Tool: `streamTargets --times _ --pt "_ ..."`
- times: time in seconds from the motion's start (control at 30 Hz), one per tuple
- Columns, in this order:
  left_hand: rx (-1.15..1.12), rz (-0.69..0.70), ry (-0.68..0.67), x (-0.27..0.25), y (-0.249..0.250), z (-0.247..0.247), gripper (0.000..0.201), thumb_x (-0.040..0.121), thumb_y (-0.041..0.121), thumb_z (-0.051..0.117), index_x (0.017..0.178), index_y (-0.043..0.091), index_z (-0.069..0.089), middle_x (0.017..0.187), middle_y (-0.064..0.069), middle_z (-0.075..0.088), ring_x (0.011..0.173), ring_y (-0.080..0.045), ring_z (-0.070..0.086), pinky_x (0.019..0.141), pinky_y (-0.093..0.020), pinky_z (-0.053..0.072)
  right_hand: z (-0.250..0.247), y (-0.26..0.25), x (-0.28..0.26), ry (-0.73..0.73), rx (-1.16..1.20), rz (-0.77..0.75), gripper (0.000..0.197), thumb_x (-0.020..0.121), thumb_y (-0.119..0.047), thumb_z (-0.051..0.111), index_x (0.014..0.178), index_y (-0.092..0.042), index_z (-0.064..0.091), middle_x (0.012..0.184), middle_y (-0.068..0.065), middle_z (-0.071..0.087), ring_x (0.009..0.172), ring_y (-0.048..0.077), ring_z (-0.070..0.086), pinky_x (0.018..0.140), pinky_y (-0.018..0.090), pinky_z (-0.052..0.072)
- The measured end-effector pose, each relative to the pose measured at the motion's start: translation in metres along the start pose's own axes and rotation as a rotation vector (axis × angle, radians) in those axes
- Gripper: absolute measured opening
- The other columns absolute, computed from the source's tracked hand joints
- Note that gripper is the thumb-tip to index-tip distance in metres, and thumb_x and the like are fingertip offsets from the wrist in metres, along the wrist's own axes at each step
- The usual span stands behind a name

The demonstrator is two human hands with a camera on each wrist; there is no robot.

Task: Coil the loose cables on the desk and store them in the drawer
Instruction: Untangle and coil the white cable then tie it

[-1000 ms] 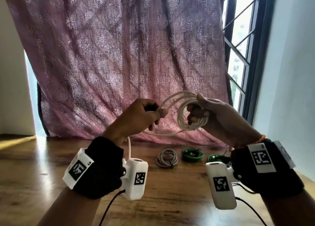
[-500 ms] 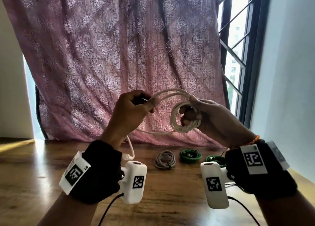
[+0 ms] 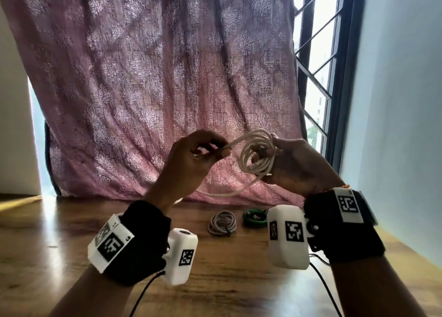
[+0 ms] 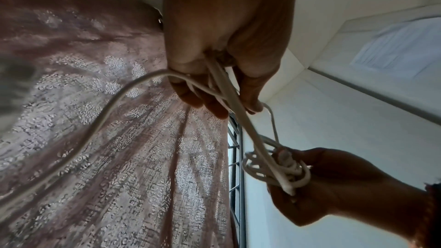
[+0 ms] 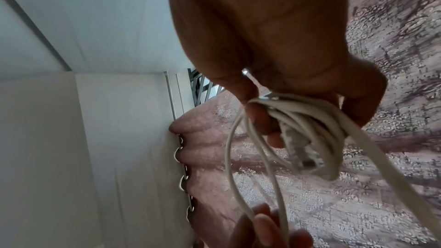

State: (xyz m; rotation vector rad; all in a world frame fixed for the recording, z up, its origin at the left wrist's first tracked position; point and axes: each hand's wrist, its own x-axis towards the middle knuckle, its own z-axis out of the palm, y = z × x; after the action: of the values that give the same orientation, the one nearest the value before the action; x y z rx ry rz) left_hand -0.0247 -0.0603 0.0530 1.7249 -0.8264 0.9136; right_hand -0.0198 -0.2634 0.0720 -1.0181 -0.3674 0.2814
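A white cable [image 3: 257,157] is partly wound into a small coil held in the air above the wooden desk [image 3: 227,281]. My right hand [image 3: 287,163] grips the coil [image 5: 307,129], thumb on top and fingers through the loops [image 4: 284,169]. My left hand [image 3: 198,154] pinches the free strand [image 4: 222,82] just left of the coil. A slack length of the cable [image 3: 222,193] sags below both hands toward the desk. One plug end [image 5: 303,159] sticks out of the coil. No drawer is in view.
A coiled grey cable [image 3: 222,222] and a coiled green cable [image 3: 254,217] lie on the desk behind my wrists. A pink patterned curtain [image 3: 155,89] hangs behind, a barred window [image 3: 315,77] at the right, and a pale wall [image 3: 401,125] close on the right.
Both hands have risen slightly and drawn closer together. The left hand has brought the strand up toward the coil, and the loose loop between the hands is shorter.
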Motion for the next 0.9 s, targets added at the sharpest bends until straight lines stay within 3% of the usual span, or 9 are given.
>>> streamTargets --times 0.2,0.33,0.43,0.53,0.63,0.73,0.8,0.87,0.9 --pt "-0.055 0.036 -0.164 -0.005 -0.005 0.009 0.014 0.069 0.029 0.075 0.077 0.039 0.071 0.078 0.021 0.069 0.078 0.004 0.062 0.076 -0.014 0.046 -0.012 -0.006 0.002 0.168 0.143 -0.047 0.025 0.097 -0.019 0.031 0.094 -0.005 0.053 0.083 0.007 0.051 0.074 0.017 0.049 0.055 0.030 0.056" --pt "-0.151 -0.055 -0.274 -0.001 -0.003 -0.012 0.016 0.063 0.016 0.072 0.073 0.028 0.075 0.066 0.012 0.071 0.056 -0.001 0.060 0.056 -0.014 0.048 -0.030 -0.015 0.001 0.214 0.308 -0.229 0.026 0.096 -0.012 0.026 0.088 -0.002 0.049 0.074 0.006 0.049 0.070 0.015 0.044 0.088 0.029 0.043" --pt "0.058 -0.123 -0.195 0.007 -0.017 -0.051 0.027 0.063 0.018 0.071 0.071 0.044 0.073 0.060 0.013 0.069 0.049 -0.003 0.057 0.049 -0.012 0.044 -0.045 -0.025 -0.005 0.233 0.263 -0.316 0.024 0.096 -0.014 0.028 0.089 -0.006 0.050 0.066 0.000 0.046 0.064 0.011 0.044 0.075 0.025 0.047" --pt "0.349 -0.191 0.045 0.006 -0.052 -0.105 0.019 0.073 0.019 0.075 0.082 0.035 0.072 0.056 0.026 0.064 0.047 0.006 0.057 0.045 -0.002 0.037 -0.054 -0.033 -0.014 0.288 0.125 -0.360 0.025 0.098 -0.021 0.031 0.084 -0.011 0.050 0.054 -0.005 0.047 0.053 0.007 0.046 0.066 0.022 0.043" --pt "0.480 -0.359 0.277 -0.004 -0.102 -0.169 0.024 0.071 0.047 0.069 0.082 0.026 0.068 0.070 0.005 0.070 0.052 0.012 0.055 0.047 -0.001 0.036 -0.055 -0.037 -0.019 0.332 0.010 -0.421 0.029 0.099 -0.017 0.030 0.074 -0.013 0.044 0.052 -0.006 0.044 0.043 0.003 0.039 0.054 0.017 0.033" --pt "0.672 -0.625 0.193 -0.015 -0.148 -0.206 0.007 0.073 0.011 0.076 0.078 0.014 0.072 0.058 0.002 0.065 0.052 0.014 0.053 0.050 -0.001 0.037 -0.050 -0.034 -0.014 0.356 -0.131 -0.378 0.028 0.101 -0.020 0.034 0.075 -0.012 0.045 0.057 -0.004 0.041 0.038 0.003 0.038 0.040 0.014 0.035" --pt "0.760 -0.754 -0.031 -0.019 -0.152 -0.201 0.020 0.072 -0.018 0.067 0.091 -0.013 0.067 0.047 0.003 0.062 0.034 -0.006 0.050 0.036 -0.008 0.034 -0.041 -0.026 -0.008 0.371 -0.263 -0.336 0.027 0.100 -0.022 0.039 0.077 -0.012 0.047 0.058 -0.003 0.042 0.038 0.004 0.041 0.042 0.017 0.036" --pt "0.774 -0.804 -0.165 -0.014 -0.131 -0.180 0.026 0.075 -0.027 0.054 0.099 -0.021 0.061 0.065 -0.026 0.065 0.043 -0.022 0.051 0.038 -0.016 0.039 -0.030 -0.016 -0.001 0.395 -0.385 -0.339 0.026 0.098 -0.023 0.043 0.076 -0.011 0.050 0.059 -0.002 0.042 0.038 0.005 0.041 0.041 0.018 0.035" --pt "0.772 -0.776 -0.149 -0.007 -0.117 -0.167 0.027 0.077 -0.024 0.052 0.103 -0.021 0.058 0.082 -0.038 0.063 0.058 -0.029 0.057 0.051 -0.020 0.046 -0.024 -0.011 0.002 0.408 -0.424 -0.352 0.026 0.097 -0.024 0.046 0.075 -0.011 0.050 0.057 -0.002 0.041 0.038 0.005 0.040 0.040 0.018 0.034"
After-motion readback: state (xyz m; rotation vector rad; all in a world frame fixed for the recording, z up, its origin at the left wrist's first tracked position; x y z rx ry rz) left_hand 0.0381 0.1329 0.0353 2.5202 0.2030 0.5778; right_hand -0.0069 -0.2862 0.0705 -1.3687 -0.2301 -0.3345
